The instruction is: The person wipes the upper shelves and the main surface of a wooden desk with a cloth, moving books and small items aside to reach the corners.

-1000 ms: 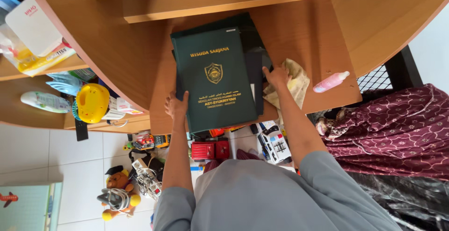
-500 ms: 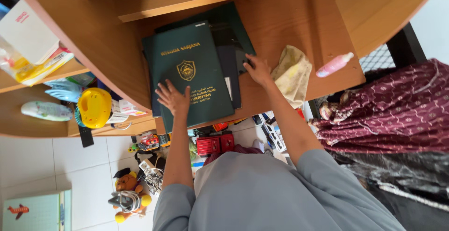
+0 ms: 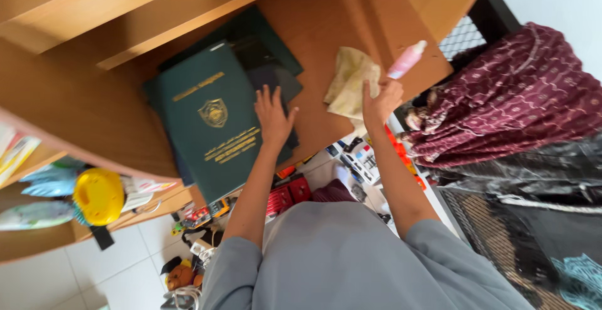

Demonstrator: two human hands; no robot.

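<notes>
Left hand (image 3: pixel 273 117) is lying flat, fingers spread, pressing on the right edge of the dark green folder (image 3: pixel 210 118) at frame centre-left; nothing clamped, palm just resting on the cover and the darker stack beside it. Folder is sitting tilted on the wooden desk (image 3: pixel 326 27), on top of other dark folders (image 3: pixel 266 53) that are poking out behind it toward upper centre. Its lower corner is overhanging the desk edge.

Right hand (image 3: pixel 380 100) is sitting at the desk's front edge, centre-right of frame, fingers closing on the lower corner of the pale yellow cloth (image 3: pixel 348 87). Pinching it, as far as I can see; grip detail partly hidden by the hand's back. Cloth is lying crumpled on the desk, just right of the folder stack, not touching it.

Pink spray bottle (image 3: pixel 407 59) is lying on its side, just above the right hand, near the cloth's upper right.

Lower shelf at left: yellow round toy (image 3: pixel 98 196). Floor below: toys, red box (image 3: pixel 287 194). Maroon patterned fabric (image 3: pixel 514 96) is filling the right side.
</notes>
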